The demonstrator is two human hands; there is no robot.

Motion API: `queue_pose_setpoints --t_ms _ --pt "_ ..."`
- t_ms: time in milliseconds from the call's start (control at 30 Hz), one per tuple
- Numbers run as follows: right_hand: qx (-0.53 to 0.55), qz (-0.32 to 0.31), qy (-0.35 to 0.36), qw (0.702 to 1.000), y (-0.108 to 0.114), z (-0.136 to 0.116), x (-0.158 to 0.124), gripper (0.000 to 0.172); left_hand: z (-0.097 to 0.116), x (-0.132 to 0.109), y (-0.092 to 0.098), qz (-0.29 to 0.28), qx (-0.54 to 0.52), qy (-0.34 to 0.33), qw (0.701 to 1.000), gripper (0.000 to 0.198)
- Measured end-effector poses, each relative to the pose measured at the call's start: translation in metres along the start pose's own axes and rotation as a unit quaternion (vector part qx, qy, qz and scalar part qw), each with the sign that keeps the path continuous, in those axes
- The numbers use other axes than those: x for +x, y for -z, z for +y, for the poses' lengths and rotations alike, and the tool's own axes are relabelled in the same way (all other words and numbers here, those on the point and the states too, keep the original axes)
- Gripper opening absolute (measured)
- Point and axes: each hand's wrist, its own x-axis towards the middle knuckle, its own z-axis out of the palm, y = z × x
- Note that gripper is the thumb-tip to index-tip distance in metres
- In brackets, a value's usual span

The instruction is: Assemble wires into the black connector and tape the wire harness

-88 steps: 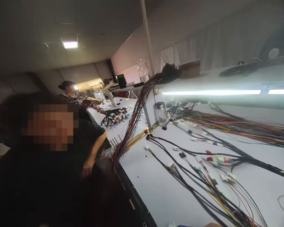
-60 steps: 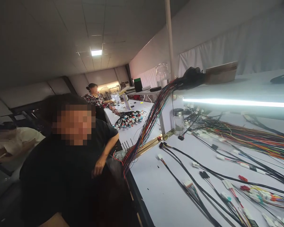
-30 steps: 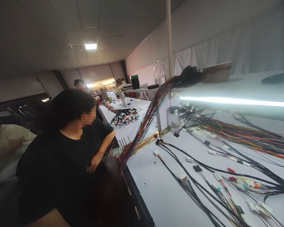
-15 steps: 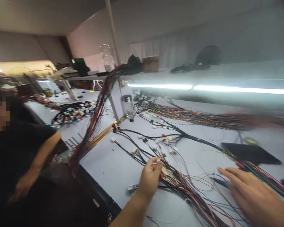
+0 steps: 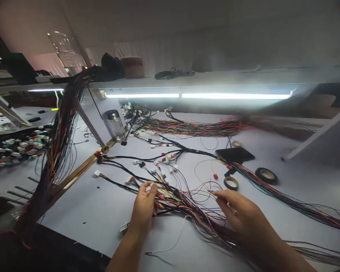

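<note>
My left hand [image 5: 145, 201] is closed at the near end of the branched wire harness [image 5: 184, 204], thumb and forefinger pinching a small white connector [image 5: 152, 184] mostly covered by the fingertips. To the right, my right hand [image 5: 242, 213] has its thumb and fingertips pressed together on thin wire ends [image 5: 210, 191]. A bit of blue shows at those fingertips, too small to name. Between both hands the multicoloured loose wires run down to the right, partly under my right hand. Black-sleeved branches with a white plug [image 5: 97, 173] stretch away to the left.
A second wire harness [image 5: 198, 151] lies behind, beside a dark flat device [image 5: 235, 154]. Black tape rolls [image 5: 266, 176] sit on the right. A lidded glass jar [image 5: 115, 124] stands by the shelf post. Wires [image 5: 64, 124] hang from the shelf at left.
The view has swung right, and the person at the left has left it. My right hand has come nearer my left, its fingers now pinched on wire ends. My left hand keeps its pinch.
</note>
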Motion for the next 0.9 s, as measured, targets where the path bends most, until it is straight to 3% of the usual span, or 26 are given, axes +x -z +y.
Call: queue_pose_setpoints --t_ms 100,233,567,800,900 --pt "0.004 0.004 -0.060 0.998 0.023 0.010 -0.013 0.019 0.001 0.001 0.000 0.004 0.036 -0.006 0.999 0.046" --pt "0.011 -0.048 -0.053 0.997 0.034 0.018 -0.031 0.020 0.003 0.002 -0.003 0.012 0.030 -0.002 0.999 0.045" --pt "0.028 -0.149 0.029 0.988 0.008 0.020 -0.035 0.025 0.004 0.003 -0.004 0.018 0.004 0.003 1.000 0.043" --pt "0.075 -0.141 0.005 0.987 0.017 0.041 -0.044 0.023 0.002 0.003 -0.005 0.075 -0.037 -0.038 0.996 0.039" --pt "0.100 -0.098 -0.060 0.988 0.022 0.050 -0.046 0.022 0.001 0.004 -0.005 0.085 -0.038 -0.033 0.995 0.036"
